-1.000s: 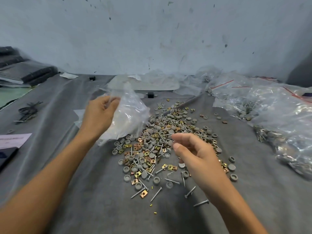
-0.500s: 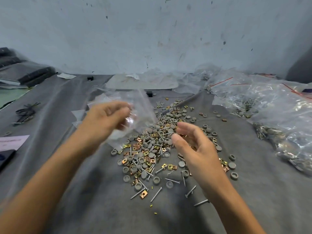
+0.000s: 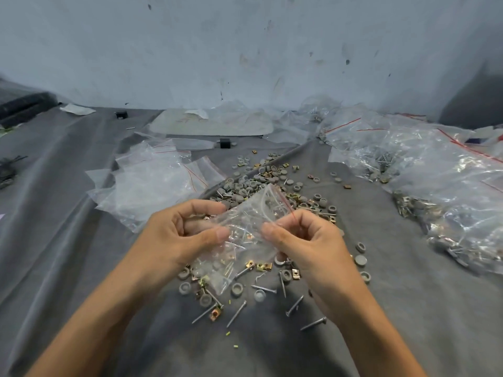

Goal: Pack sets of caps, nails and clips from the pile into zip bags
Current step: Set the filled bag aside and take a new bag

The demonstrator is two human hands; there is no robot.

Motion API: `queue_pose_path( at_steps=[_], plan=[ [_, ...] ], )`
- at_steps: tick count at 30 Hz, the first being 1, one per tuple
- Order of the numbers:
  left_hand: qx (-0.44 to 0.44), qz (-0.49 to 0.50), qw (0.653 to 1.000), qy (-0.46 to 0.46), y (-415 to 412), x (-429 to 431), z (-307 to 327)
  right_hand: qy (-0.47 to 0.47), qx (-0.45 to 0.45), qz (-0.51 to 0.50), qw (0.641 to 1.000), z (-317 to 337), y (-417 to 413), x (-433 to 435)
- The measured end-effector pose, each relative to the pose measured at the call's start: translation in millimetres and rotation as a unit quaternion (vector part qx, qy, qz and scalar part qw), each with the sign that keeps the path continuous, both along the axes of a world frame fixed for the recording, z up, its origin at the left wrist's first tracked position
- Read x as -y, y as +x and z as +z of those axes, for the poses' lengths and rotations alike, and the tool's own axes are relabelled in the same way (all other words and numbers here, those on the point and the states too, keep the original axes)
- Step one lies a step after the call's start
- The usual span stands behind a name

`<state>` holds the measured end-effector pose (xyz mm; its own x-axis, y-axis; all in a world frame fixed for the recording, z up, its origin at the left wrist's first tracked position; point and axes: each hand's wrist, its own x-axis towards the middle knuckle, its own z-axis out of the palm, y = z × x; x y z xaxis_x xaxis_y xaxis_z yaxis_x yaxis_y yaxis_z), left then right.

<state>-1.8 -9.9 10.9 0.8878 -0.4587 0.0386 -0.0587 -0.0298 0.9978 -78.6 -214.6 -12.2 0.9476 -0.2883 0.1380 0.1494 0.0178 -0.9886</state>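
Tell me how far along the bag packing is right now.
Done: filled bags are heaped on the right. In hand: the left hand and right hand pinch one zip bag above the pile; whether anything is in it is unclear. Still to do: a large loose pile of caps, nails and clips, plus a stack of empty bags at left.
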Motion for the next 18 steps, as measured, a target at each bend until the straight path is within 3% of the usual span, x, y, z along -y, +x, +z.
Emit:
queue_pose_path(
  at_steps=[6, 11, 18],
  plan=[
    [0.020, -0.030, 0.999, 0.038, -3.9, -10.5, -4.3, 0.060, -0.059, 0.058, 0.995, 7.1, -1.0, -1.3],
    [0.038, 0.021, 0.999, 0.027, 4.2, -13.0, -7.9, 0.062, -0.038, 0.052, 0.996, 8.1, -2.6, 4.2],
    [0.042, 0.075, 0.996, 0.004, 8.5, -16.1, -7.8, -0.061, -0.065, 0.190, 0.978, 18.2, -13.8, 12.7]
  ],
)
